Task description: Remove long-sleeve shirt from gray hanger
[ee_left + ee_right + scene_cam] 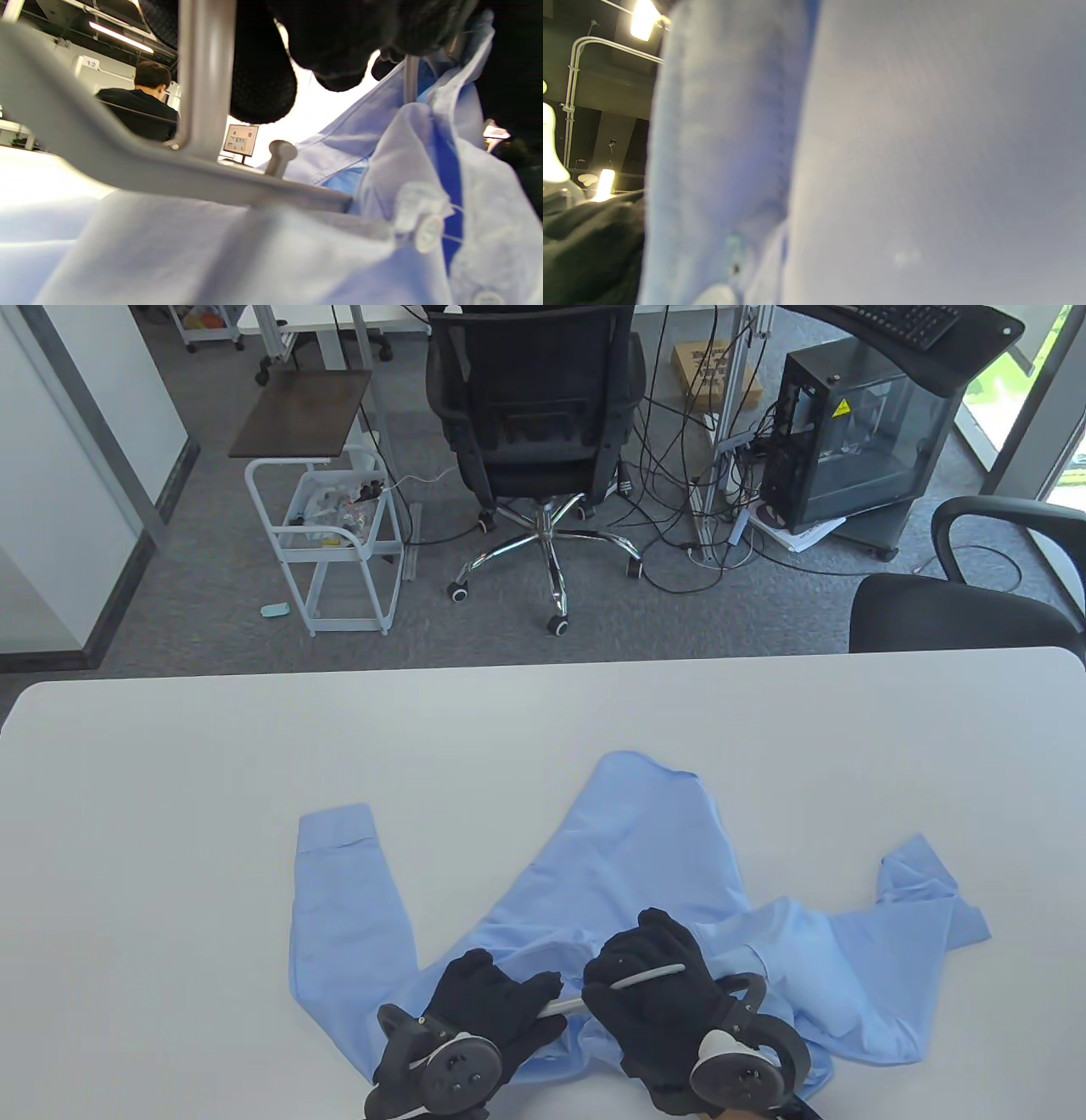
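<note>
— So why is the light-blue long-sleeve cotton shirt (645, 865) spread flat on the white bench (254, 746)?
— Probably to slacken it off the gray plastic hanger (649, 976) at its collar, near the front edge. Left hand (492, 997) pinches the hanger's bar; right hand (657, 988) grips its upper part.
— Any containers?
— None on the bench.

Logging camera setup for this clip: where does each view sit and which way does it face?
Table view: above, looking down at the table; both gloved hands show, left hand, right hand.
Left wrist view: low, looking up past the gray hanger; fingertips on top.
Right wrist view: pressed against the shirt.
All share the shirt.
</note>
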Motion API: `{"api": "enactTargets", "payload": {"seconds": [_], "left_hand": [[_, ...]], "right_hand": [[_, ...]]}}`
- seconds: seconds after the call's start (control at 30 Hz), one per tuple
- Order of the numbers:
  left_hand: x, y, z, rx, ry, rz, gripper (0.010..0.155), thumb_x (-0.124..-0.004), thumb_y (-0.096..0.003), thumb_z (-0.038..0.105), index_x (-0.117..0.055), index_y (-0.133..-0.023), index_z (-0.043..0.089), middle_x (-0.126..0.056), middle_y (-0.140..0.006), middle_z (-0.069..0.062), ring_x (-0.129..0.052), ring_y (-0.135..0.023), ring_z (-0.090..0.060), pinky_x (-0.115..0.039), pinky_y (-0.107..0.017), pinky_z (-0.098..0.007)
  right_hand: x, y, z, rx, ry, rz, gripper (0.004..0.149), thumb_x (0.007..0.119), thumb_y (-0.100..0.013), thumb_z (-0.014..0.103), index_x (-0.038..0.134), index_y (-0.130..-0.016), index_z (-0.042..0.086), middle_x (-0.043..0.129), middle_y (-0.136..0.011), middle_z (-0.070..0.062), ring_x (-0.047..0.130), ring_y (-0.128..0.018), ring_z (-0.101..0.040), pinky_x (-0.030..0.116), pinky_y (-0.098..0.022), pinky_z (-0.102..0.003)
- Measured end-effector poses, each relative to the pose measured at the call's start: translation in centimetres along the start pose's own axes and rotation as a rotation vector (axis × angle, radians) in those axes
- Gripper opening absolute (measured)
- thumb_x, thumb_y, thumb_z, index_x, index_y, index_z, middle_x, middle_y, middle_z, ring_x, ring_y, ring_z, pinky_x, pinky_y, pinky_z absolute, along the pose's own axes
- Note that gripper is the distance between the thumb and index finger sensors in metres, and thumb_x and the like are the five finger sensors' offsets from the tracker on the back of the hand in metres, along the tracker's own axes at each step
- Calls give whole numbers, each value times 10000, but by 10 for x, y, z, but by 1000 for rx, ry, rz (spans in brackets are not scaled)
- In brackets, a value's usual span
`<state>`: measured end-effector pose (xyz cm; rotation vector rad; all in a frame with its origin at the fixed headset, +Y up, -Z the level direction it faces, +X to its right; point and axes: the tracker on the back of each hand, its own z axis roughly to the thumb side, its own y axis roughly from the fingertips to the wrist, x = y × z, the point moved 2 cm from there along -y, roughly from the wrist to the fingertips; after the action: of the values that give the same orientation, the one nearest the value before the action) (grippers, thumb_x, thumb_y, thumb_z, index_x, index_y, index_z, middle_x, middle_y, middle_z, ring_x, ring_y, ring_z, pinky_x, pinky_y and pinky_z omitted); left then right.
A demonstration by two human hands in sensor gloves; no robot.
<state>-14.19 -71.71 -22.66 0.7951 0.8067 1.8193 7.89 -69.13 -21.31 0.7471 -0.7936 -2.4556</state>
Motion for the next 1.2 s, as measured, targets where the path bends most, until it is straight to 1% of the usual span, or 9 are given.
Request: {"api": "enactTargets", "payload": {"seconds": [0.2,0.23,0.37,0.53,0.63,0.7,0.83,0.93,1.2], "left_hand": [[2,0,-3,45,-9,24,525,-685,-477,624,-799,-910,349,-906,-365,198,-1030,-625,-86,-655,-754,-498],[2,0,-5,52,-5,26,526,-684,-477,624,-798,-911,349,-905,-366,200,-1030,-624,-84,-653,-755,-496],[3,0,-10,72,9,29,524,-685,-480,625,-796,-913,352,-905,-369,202,-1028,-627,-84,-648,-758,-491],[4,0,-13,87,25,34,520,-697,-476,627,-800,-909,358,-909,-366,207,-1029,-628,-75,-650,-758,-487],[4,0,-16,102,39,42,519,-700,-476,629,-802,-908,359,-910,-366,206,-1031,-625,-77,-651,-757,-486],[5,0,-17,105,43,43,521,-702,-475,630,-803,-908,358,-912,-367,207,-1031,-627,-77,-651,-757,-485],[5,0,-19,118,58,42,519,-698,-478,629,-802,-908,358,-911,-369,207,-1030,-627,-78,-651,-757,-485],[6,0,-22,131,68,44,519,-695,-479,630,-801,-909,357,-909,-366,207,-1029,-609,-72,-652,-756,-482],[10,2,-28,153,77,43,527,-686,-479,649,-814,-898,357,-898,-316,215,-1052,-400,-60,-706,-723,-438]], "right_hand": [[5,-1,-1,-11,169,57,514,665,-601,553,701,-979,206,818,-870,-92,788,-877,-373,476,-699,-737],[7,-1,-1,-3,186,72,570,664,-602,557,643,-1038,191,778,-929,-105,742,-912,-407,432,-698,-754],[10,-1,-3,8,198,96,646,673,-606,550,551,-1125,185,708,-1038,-131,652,-970,-498,362,-680,-787],[8,-1,-3,9,207,87,707,686,-603,547,454,-1172,197,663,-1086,-154,615,-989,-529,346,-674,-796],[5,-2,-4,24,229,70,784,677,-606,564,343,-1194,166,555,-1139,-209,526,-1009,-579,307,-659,-811],[5,-2,-5,34,239,87,788,673,-607,572,330,-1198,180,481,-1169,-241,450,-1023,-614,270,-649,-822],[11,-2,-9,52,263,137,839,656,-605,595,282,-1201,139,418,-1186,-262,411,-1030,-634,252,-643,-830],[14,-1,-10,48,272,158,839,654,-604,597,292,-1201,132,419,-1185,-264,407,-1030,-636,248,-643,-831],[18,-1,-8,37,276,179,800,662,-603,583,388,-1189,113,506,-1161,-242,436,-1032,-622,242,-644,-829]]}}
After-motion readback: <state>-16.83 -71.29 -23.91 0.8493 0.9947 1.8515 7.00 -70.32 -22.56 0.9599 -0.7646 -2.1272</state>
